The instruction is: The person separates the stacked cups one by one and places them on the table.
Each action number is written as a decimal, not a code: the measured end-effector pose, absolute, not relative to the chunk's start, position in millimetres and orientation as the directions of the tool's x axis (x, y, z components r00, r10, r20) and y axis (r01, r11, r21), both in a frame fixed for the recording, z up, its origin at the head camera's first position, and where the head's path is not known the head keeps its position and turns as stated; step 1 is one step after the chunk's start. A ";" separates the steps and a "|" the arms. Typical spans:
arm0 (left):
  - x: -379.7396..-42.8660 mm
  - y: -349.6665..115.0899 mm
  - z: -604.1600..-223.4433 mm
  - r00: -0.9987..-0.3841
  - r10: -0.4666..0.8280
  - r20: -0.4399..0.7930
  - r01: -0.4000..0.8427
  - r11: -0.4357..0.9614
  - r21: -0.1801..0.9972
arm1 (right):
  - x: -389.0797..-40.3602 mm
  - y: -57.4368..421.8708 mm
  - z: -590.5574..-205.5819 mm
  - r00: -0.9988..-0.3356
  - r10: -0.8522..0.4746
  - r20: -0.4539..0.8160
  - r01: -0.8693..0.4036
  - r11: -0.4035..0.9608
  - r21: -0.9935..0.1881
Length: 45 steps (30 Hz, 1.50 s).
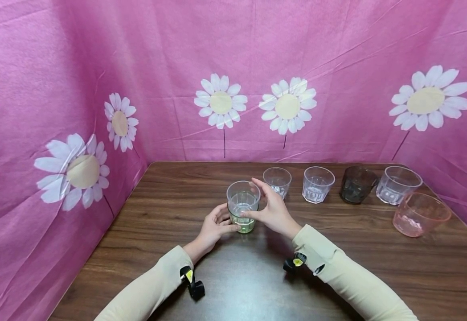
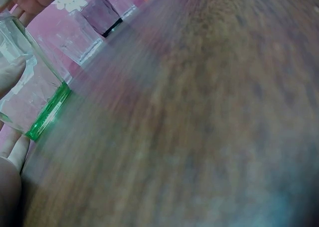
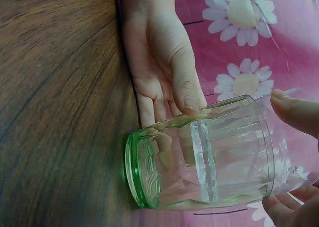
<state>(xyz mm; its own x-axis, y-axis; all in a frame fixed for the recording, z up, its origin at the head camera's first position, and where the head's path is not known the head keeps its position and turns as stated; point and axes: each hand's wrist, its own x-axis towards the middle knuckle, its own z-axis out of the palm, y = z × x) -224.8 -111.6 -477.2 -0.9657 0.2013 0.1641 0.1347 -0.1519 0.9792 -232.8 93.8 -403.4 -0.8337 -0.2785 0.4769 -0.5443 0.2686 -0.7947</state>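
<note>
A clear cup (image 1: 243,191) sits nested inside a green-tinted cup (image 1: 247,226), which stands upright on the table. My left hand (image 1: 210,230) grips the green cup low down, thumb on the near side and fingers round its left side. The right hand (image 1: 275,212) holds the clear cup near its rim between thumb and fingers. In the right wrist view, the clear cup's thick base (image 3: 205,159) shows partway down inside the green cup (image 3: 142,172), with a gap below it. The left wrist view shows the green base (image 2: 50,110) on the tabletop.
Beyond my right hand stand a clear cup (image 1: 282,176), another clear cup (image 1: 318,185), a dark grey cup (image 1: 357,187) and a wider clear cup (image 1: 399,180). A pink cup (image 1: 419,218) is nearer on the right. Pink flowered cloth (image 1: 253,147) surrounds the wooden table (image 1: 157,209).
</note>
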 end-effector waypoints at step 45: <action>-225.6 -110.4 -479.4 -0.970 0.175 0.171 0.143 -0.162 0.976 | -217.0 142.0 -361.2 -0.800 -0.153 0.580 -0.599 0.148 -0.787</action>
<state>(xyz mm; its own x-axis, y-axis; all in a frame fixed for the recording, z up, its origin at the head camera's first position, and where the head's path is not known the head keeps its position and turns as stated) -225.6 -110.4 -479.4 -0.9697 0.1746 0.1709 0.1430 -0.1616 0.9764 -217.0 142.0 -361.2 -0.8000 -0.1534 0.5800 -0.5989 0.1480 -0.7870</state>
